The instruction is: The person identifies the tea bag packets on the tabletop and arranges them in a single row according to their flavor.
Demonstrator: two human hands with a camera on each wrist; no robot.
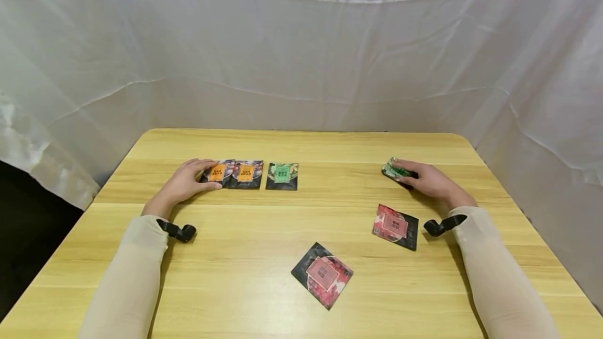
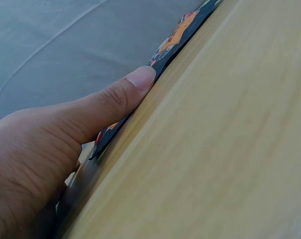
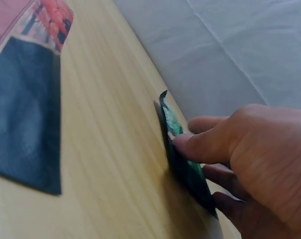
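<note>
At the left of the table, my left hand (image 1: 186, 179) lies at the end of a row of flat sachets, its thumb and fingers spread over the outermost orange-labelled sachet (image 1: 217, 172). In the left wrist view the straight thumb (image 2: 115, 97) touches that sachet's near edge. A second orange-labelled sachet (image 1: 246, 173) overlaps it, and a green-labelled sachet (image 1: 282, 176) lies just to their right. Over on the right, my right hand (image 1: 431, 179) pinches another green sachet (image 1: 393, 169) between thumb and fingers. This one is bent and tilted against the tabletop, partly covered by the fingers.
Two pink-labelled sachets lie askew: one (image 1: 394, 226) in front of the right hand, the other (image 1: 322, 275) nearer the front centre. The wooden table (image 1: 235, 255) has rounded back corners, and pale cloth (image 1: 301, 56) hangs behind it and along both sides.
</note>
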